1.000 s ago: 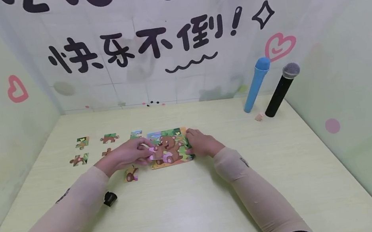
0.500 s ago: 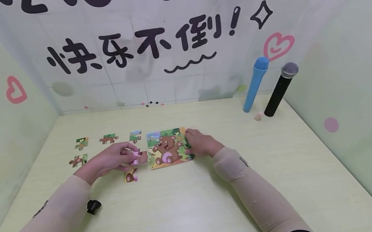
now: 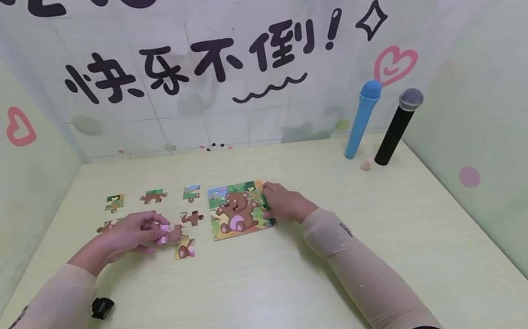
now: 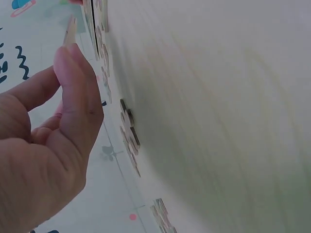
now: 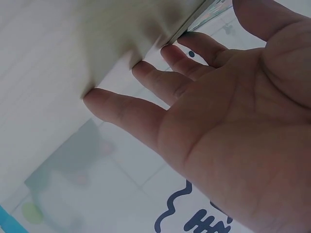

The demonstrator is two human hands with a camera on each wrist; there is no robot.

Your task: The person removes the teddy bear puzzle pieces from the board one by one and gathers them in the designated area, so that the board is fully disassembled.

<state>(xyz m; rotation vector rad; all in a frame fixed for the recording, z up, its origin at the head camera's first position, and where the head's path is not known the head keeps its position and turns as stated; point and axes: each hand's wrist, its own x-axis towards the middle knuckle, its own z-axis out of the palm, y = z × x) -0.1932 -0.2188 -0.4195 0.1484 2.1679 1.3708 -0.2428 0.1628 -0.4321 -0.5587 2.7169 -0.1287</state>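
A bear picture puzzle board (image 3: 237, 209) lies flat on the pale table (image 3: 272, 288). My right hand (image 3: 284, 203) rests on the board's right edge with straight fingers (image 5: 146, 73), and its palm fills the right wrist view. My left hand (image 3: 133, 235) is to the left of the board and pinches a pink-and-brown puzzle piece (image 3: 170, 235) just over the table. In the left wrist view the thumb (image 4: 77, 102) and curled fingers show, with the thin edge of a piece (image 4: 71, 30) past the thumb tip.
Loose puzzle pieces lie left of the board: a back row (image 3: 115, 202) (image 3: 154, 195) (image 3: 191, 192), one brown piece (image 3: 192, 218) and one nearer (image 3: 184, 249). A blue microphone (image 3: 362, 118) and a black microphone (image 3: 398, 126) lean on the back wall, a small block (image 3: 366, 164) beside them.
My left hand has drawn back leftwards from the board with the pink-and-brown piece between its fingers. A brown piece beside the board has come into view. The right hand has stayed put.
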